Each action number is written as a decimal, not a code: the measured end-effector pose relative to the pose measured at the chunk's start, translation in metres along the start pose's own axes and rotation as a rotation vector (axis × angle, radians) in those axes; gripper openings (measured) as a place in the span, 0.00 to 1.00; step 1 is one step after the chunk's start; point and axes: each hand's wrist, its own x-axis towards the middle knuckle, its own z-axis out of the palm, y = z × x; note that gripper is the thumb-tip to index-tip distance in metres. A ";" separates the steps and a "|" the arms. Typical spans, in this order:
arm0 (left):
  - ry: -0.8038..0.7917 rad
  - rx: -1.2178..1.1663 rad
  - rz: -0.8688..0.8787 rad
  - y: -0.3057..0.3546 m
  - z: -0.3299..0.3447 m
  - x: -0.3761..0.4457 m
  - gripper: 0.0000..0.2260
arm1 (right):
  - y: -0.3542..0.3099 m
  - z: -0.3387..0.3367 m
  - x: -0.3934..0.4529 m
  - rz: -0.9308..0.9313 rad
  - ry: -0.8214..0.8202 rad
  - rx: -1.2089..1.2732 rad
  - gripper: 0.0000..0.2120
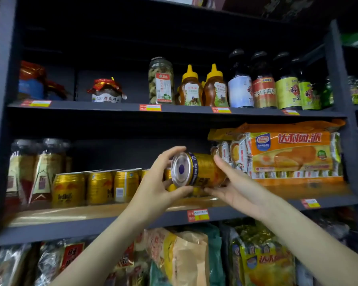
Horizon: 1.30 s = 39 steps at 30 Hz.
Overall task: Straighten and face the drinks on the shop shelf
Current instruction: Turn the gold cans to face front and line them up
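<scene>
A gold drink can [203, 169] lies on its side in the air above the middle shelf [103, 221], its silver bottom end facing me. My left hand [157, 186] grips that near end with fingers over the top and thumb beneath. My right hand [234, 186] holds the can's far part from the right, with the thumb on its side and the fingers below it. A row of upright gold cans [99, 187] stands on the same shelf to the left, partly hidden behind my left hand.
An orange pack of cakes [285, 153] fills the shelf's right end, close to my right hand. Tall wrapped bottles [31, 172] stand at the left end. The shelf above carries jars, honey bottles [203, 88] and dark bottles [262, 83]. Snack bags [186, 259] sit below.
</scene>
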 end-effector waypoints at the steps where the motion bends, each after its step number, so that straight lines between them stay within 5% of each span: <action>1: 0.024 -0.032 -0.031 0.001 -0.002 -0.003 0.32 | 0.004 0.004 -0.002 0.005 0.011 0.066 0.22; 8: 0.124 -0.570 -0.456 0.011 -0.006 -0.022 0.28 | 0.015 0.010 -0.011 -0.155 -0.053 0.021 0.22; 13: 0.224 -0.006 -0.138 0.015 -0.010 -0.018 0.30 | 0.017 0.010 -0.010 0.043 -0.111 -0.002 0.17; 21: 0.116 0.084 0.081 0.024 -0.011 0.000 0.36 | 0.011 0.018 -0.004 0.143 -0.152 0.134 0.18; 25: 0.055 0.187 0.074 0.010 -0.007 0.004 0.33 | -0.001 0.010 0.002 -0.076 -0.064 0.190 0.20; 31: -0.038 0.205 -0.039 -0.024 -0.003 0.009 0.24 | -0.002 -0.013 0.004 -0.573 -0.007 -0.596 0.38; 36: -0.115 0.284 -0.041 -0.033 0.001 0.015 0.24 | -0.002 -0.022 0.010 -0.620 -0.036 -0.669 0.38; 39: -0.134 0.485 -0.076 -0.038 -0.002 0.019 0.25 | -0.012 -0.022 0.018 -0.529 0.066 -0.578 0.29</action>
